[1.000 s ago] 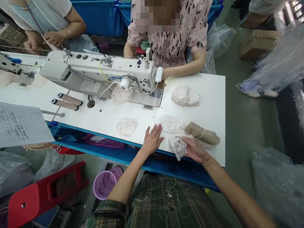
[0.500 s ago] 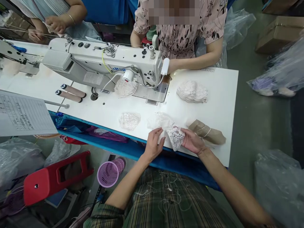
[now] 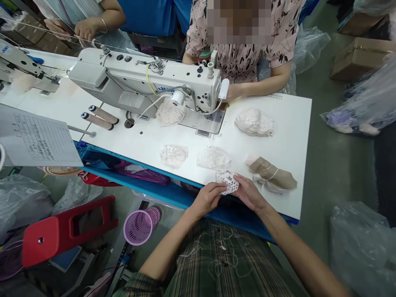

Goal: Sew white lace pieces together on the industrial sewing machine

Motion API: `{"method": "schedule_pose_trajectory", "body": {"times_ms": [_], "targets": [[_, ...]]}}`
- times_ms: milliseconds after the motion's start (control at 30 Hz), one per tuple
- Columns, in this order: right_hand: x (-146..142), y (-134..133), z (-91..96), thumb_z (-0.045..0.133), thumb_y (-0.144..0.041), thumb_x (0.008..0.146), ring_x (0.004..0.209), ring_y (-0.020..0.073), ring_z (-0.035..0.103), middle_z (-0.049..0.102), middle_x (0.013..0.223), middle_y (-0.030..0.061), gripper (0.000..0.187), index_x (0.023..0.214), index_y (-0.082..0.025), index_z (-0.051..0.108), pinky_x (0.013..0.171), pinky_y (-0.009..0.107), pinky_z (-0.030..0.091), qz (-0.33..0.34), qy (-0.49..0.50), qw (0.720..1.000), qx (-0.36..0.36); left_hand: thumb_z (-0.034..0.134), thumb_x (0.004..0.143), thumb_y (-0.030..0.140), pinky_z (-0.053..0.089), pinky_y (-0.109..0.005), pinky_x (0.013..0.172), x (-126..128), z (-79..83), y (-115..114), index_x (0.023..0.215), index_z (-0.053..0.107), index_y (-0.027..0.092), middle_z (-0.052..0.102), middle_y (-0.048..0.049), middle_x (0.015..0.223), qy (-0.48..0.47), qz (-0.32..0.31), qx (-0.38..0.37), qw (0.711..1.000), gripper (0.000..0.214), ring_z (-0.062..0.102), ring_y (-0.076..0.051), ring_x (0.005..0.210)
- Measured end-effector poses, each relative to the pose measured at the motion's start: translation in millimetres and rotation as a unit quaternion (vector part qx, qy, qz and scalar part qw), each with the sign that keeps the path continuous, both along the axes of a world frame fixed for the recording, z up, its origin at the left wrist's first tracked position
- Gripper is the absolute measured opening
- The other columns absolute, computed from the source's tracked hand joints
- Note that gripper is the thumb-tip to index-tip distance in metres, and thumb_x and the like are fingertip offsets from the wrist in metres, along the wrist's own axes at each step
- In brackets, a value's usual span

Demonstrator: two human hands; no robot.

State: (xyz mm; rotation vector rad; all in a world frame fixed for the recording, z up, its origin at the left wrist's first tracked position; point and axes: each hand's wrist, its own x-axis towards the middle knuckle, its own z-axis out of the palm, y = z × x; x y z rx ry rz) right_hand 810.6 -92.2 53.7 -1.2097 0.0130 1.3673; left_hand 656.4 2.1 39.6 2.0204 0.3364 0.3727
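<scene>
A small white lace piece (image 3: 227, 180) is held between my two hands at the table's near edge. My left hand (image 3: 208, 199) pinches its lower left side, with the fingers closed. My right hand (image 3: 250, 193) grips its right edge, thumb on top. Just beyond it lies a sheer white lace pile (image 3: 213, 157) on the white table. Another lace piece (image 3: 174, 156) lies flat to the left. Farther back on the right is a thick stack of lace pieces (image 3: 255, 122). A brown wrapped bundle (image 3: 272, 173) with a band round it rests right of my right hand.
A white sewing machine (image 3: 148, 78) spans the table, with another lace bunch (image 3: 170, 111) beside it. Two thread spools (image 3: 102, 117) lie on the left. Across the table sits a co-worker (image 3: 238, 57). A purple basket (image 3: 139, 227) and red stool (image 3: 68, 231) are below.
My left hand has moved right and closed on the lace piece, which hung from my right hand before. The piece is now gathered between both hands. The view has shifted slightly.
</scene>
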Motion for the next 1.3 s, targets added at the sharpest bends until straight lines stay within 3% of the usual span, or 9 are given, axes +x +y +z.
{"method": "schedule_pose_trajectory", "body": {"times_ms": [133,300,533,733,867,967,1067,1167,1300], "targets": [[3,-3,-3.3,0.071,-0.04,0.078,0.132,0.0242,0.041,0.059,0.132,0.003,0.045,0.12,-0.027,0.063,0.111,0.038,0.031,0.037,-0.073,0.996,-0.015,0.046,0.094,0.036,0.049,-0.027,0.068,-5,16.4,11,0.093,0.065,0.016,0.065,-0.0064,0.08,0.086,0.056,-0.173,0.98,0.028,0.062,-0.017,0.074],[10,7,-5.6,0.066,-0.054,0.078,0.097,0.0256,0.064,0.07,0.101,0.0096,0.045,0.106,-0.019,0.069,0.087,0.041,0.05,0.217,-0.101,0.97,0.04,0.046,0.091,0.053,0.045,-0.023,0.06,3,28.9,43,0.084,0.061,0.014,0.06,-0.0025,0.071,0.125,0.043,-0.278,0.952,0.043,0.055,-0.013,0.064],[29,45,-25.0,0.067,-0.053,0.073,0.074,0.0182,0.061,0.067,0.083,0.004,0.04,0.092,-0.018,0.063,0.065,0.031,0.05,0.15,-0.226,0.962,-0.021,0.051,0.088,0.053,0.043,-0.022,0.054,43,13.5,93,0.091,0.065,0.013,0.058,-0.0013,0.067,0.128,0.128,-0.193,0.964,0.042,0.053,-0.012,0.058],[46,66,-44.7,0.065,-0.054,0.072,0.067,0.0177,0.056,0.061,0.076,0.0037,0.042,0.09,-0.017,0.059,0.058,0.029,0.046,0.109,-0.359,0.924,-0.071,0.06,0.085,0.033,0.046,-0.04,0.094,31,0.6,109,0.104,0.063,0.018,0.06,-0.0123,0.112,0.092,0.308,-0.013,0.947,0.025,0.056,-0.024,0.106],[49,59,-47.5,0.065,-0.053,0.071,0.07,0.0199,0.055,0.059,0.083,0.0063,0.051,0.104,-0.015,0.061,0.067,0.037,0.049,0.119,-0.426,0.89,-0.108,0.059,0.085,0.032,0.029,-0.05,0.108,-7,-3.4,120,0.12,0.052,0.013,0.044,-0.0197,0.133,0.11,0.484,0.048,0.867,0.041,0.037,-0.03,0.129],[44,51,-39.0,0.062,-0.051,0.073,0.087,0.0262,0.057,0.052,0.112,0.0157,0.058,0.118,-0.014,0.057,0.078,0.047,0.049,0.106,-0.545,0.82,-0.139,0.067,0.078,0.035,0.02,-0.055,0.109,-30,-10.2,132,0.114,0.052,0.01,0.04,-0.022,0.133,0.146,0.586,0.021,0.797,0.046,0.03,-0.036,0.131],[30,45,-25.1,0.056,-0.049,0.079,0.097,0.0291,0.056,0.041,0.126,0.0201,0.056,0.124,-0.015,0.055,0.081,0.05,0.05,0.088,-0.616,0.775,-0.109,0.072,0.073,0.034,0.025,-0.054,0.104,-40,-14.2,137,0.085,0.057,0.013,0.052,-0.0167,0.111,0.129,0.584,-0.041,0.8,0.029,0.038,-0.037,0.122],[12,44,-12.1,0.056,-0.05,0.08,0.1,0.0283,0.055,0.042,0.125,0.0175,0.048,0.117,-0.018,0.059,0.089,0.052,0.047,0.107,-0.518,0.847,-0.048,0.073,0.071,0.038,0.041,-0.041,0.089,-43,-6.9,135,0.064,0.048,0.017,0.054,-0.0053,0.078,0.085,0.554,-0.123,0.819,0.033,0.053,-0.03,0.102],[-21,51,-1.7,0.061,-0.054,0.078,0.096,0.0279,0.058,0.06,0.106,0.0129,0.04,0.1,-0.021,0.067,0.092,0.051,0.046,0.218,-0.348,0.911,0.025,0.069,0.072,0.056,0.048,-0.03,0.071,-53,21.8,118,0.074,0.055,0.016,0.059,-0.0014,0.07,-0.005,0.489,-0.252,0.835,0.042,0.062,-0.02,0.08]]}}
